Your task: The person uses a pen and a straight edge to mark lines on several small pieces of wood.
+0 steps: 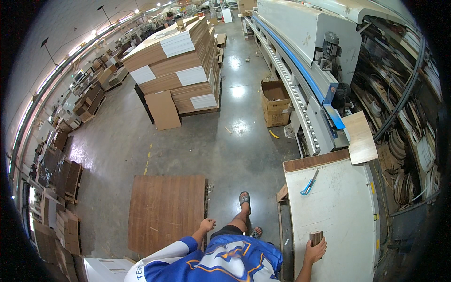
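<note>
My right hand [317, 250] is over the white-topped worktable, its fingers wrapped around the side of a small brown wood-grain block [315, 236] that looks like a stack of short strips. Its palm hides part of the block. Farther up the same table lies a blue utility knife [309, 183], apart from my hand. Beside my waist hangs my left hand [207, 224], its fingers loosely bent and apart, with nothing visible in them. Below and left of it is a large brown wood-grain panel [164, 211], lying flat.
A long grey machine [300, 28] with a blue rail runs away beyond the worktable [336, 207]. Next to it stands an open cardboard box [276, 105]. Tall stacked panels [197, 61] occupy the floor ahead, with a brown sheet [162, 110] leaning there. Edging coils [404, 188] fill racks at right.
</note>
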`<state>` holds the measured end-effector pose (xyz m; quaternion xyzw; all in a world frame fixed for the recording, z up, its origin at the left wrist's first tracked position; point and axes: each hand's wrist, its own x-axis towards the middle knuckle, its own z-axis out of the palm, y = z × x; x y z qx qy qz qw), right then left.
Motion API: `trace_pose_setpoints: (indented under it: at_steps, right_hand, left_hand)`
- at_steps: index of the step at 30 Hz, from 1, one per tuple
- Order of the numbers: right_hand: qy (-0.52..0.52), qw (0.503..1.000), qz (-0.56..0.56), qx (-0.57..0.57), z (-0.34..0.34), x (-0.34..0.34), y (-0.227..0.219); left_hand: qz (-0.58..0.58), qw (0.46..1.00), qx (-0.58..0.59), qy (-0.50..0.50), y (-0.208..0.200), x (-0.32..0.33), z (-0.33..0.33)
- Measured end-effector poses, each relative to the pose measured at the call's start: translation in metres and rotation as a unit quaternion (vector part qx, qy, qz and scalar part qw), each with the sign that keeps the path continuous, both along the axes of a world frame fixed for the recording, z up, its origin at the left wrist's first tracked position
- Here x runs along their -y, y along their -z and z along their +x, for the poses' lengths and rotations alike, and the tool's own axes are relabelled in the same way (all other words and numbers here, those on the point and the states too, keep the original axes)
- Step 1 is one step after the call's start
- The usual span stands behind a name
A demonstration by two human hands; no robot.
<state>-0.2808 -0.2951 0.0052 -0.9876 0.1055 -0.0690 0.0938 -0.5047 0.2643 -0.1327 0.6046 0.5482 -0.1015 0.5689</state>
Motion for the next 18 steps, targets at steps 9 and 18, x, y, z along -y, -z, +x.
trace_pose_setpoints:
  at_steps: [9, 18]
  right_hand:
    - [0.001, 1.0, -0.002, -0.004, 0.001, 0.001, 0.0]
    - [-0.003, 1.0, 0.0, -0.008, 0.0, 0.0, -0.002]
  left_hand:
    - [0.006, 1.0, 0.001, 0.001, -0.01, 0.003, 0.004]
    - [0.014, 1.0, -0.004, 0.013, -0.014, 0.005, 0.006]
